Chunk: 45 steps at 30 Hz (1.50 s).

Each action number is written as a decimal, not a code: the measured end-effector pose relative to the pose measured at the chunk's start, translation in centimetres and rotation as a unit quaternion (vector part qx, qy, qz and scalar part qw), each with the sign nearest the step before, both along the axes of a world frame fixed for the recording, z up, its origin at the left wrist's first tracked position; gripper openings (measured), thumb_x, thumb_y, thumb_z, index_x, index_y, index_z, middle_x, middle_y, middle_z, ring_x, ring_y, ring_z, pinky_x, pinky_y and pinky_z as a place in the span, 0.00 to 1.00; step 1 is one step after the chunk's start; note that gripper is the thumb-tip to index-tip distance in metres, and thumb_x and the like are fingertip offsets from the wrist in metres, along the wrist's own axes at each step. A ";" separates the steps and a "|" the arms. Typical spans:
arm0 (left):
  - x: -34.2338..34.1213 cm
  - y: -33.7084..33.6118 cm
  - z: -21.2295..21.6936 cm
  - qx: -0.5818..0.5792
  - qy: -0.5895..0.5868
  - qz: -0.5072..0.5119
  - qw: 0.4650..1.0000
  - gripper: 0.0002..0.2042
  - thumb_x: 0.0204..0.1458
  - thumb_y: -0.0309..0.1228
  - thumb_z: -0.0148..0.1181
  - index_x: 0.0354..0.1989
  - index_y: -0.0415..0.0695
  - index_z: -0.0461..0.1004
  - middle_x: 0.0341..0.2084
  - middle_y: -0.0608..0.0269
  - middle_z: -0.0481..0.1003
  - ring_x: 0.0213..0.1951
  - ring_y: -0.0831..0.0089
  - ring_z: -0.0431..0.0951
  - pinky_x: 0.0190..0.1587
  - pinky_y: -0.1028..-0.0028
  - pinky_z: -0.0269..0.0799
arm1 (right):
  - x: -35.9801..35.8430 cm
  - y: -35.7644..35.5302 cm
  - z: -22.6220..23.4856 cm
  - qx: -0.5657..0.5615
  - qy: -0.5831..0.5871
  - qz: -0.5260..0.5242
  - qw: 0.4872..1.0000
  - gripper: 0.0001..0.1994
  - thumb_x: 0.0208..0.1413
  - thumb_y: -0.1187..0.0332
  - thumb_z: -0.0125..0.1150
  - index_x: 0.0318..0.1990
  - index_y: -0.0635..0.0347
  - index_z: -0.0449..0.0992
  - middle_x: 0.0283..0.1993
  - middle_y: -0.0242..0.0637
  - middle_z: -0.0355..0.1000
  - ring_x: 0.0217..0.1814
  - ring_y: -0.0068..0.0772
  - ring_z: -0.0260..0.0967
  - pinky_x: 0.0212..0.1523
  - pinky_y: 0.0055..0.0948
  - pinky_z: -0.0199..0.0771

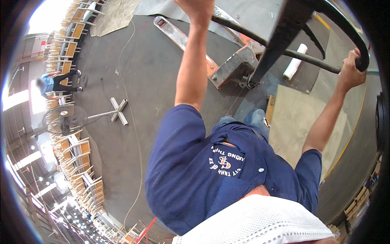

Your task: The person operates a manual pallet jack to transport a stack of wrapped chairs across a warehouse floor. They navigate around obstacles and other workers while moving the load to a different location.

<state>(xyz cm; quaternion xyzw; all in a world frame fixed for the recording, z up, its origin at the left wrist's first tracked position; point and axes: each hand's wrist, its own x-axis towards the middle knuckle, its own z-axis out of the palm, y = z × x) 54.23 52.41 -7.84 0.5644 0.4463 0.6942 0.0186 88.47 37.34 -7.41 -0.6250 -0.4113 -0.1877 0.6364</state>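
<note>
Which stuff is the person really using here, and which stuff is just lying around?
In use:
- left hand and right hand, both up at the black handle loop
- pallet jack

Just lying about:
- white roll
- standing fan
- wooden chair frames

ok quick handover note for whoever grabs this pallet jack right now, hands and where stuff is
Right hand: closed round the side of the black handle loop.
Left hand: raised at the picture's top edge, grip cut off, cannot tell what it holds.
Pallet jack: on the dark floor just ahead of the feet, one fork running away to the upper left, forks bare.
White roll lies on the floor past the handle.
Done: handle in hand. Left: any moving of the jack, no load shows.
</note>
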 end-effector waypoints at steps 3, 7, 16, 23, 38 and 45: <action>0.0 -1.3 -1.4 -0.009 0.026 0.033 0.999 0.11 0.40 0.21 0.57 0.35 0.38 0.70 0.21 0.52 0.73 0.24 0.60 0.76 0.29 0.69 0.70 | 3.1 4.8 -2.1 0.020 0.036 0.053 0.998 0.06 0.44 0.74 0.58 0.31 0.64 0.78 0.25 0.32 0.73 0.19 0.19 0.64 0.19 0.19 0.63; 1.4 -1.2 -1.7 -0.001 0.021 0.062 0.998 0.14 0.38 0.21 0.57 0.37 0.39 0.70 0.23 0.51 0.73 0.27 0.60 0.77 0.30 0.69 0.71 | 7.0 12.6 -2.5 -0.003 0.060 0.124 0.990 0.05 0.43 0.76 0.60 0.30 0.65 0.77 0.25 0.33 0.72 0.21 0.20 0.65 0.21 0.18 0.65; 3.4 12.9 -0.9 0.003 0.012 0.173 0.985 0.11 0.40 0.20 0.54 0.36 0.38 0.70 0.24 0.53 0.74 0.28 0.61 0.78 0.32 0.68 0.72 | 8.5 32.1 -2.2 -0.034 -0.017 0.158 0.987 0.11 0.43 0.64 0.63 0.35 0.58 0.78 0.31 0.36 0.78 0.33 0.31 0.75 0.36 0.30 0.72; 5.4 19.9 -0.7 0.017 0.039 0.192 0.981 0.09 0.38 0.23 0.56 0.31 0.36 0.69 0.22 0.58 0.73 0.24 0.70 0.74 0.32 0.73 0.70 | 6.9 45.3 -0.6 0.003 -0.085 0.298 0.951 0.13 0.52 0.67 0.55 0.42 0.67 0.71 0.38 0.44 0.74 0.34 0.37 0.73 0.36 0.34 0.72; 12.2 26.6 -0.6 0.001 0.161 0.181 0.970 0.18 0.39 0.21 0.58 0.42 0.30 0.68 0.30 0.52 0.76 0.31 0.71 0.79 0.35 0.77 0.74 | 5.8 79.0 -8.7 -0.112 0.178 0.710 0.672 0.20 0.50 0.61 0.65 0.45 0.64 0.72 0.40 0.29 0.72 0.37 0.20 0.70 0.39 0.22 0.70; 7.0 29.5 -0.6 -0.035 0.067 0.322 0.944 0.18 0.36 0.17 0.56 0.41 0.33 0.70 0.29 0.54 0.77 0.29 0.70 0.79 0.35 0.77 0.74 | -2.7 84.1 -9.3 -0.106 0.124 0.646 0.746 0.03 0.48 0.75 0.57 0.31 0.64 0.73 0.22 0.35 0.71 0.23 0.26 0.68 0.27 0.26 0.68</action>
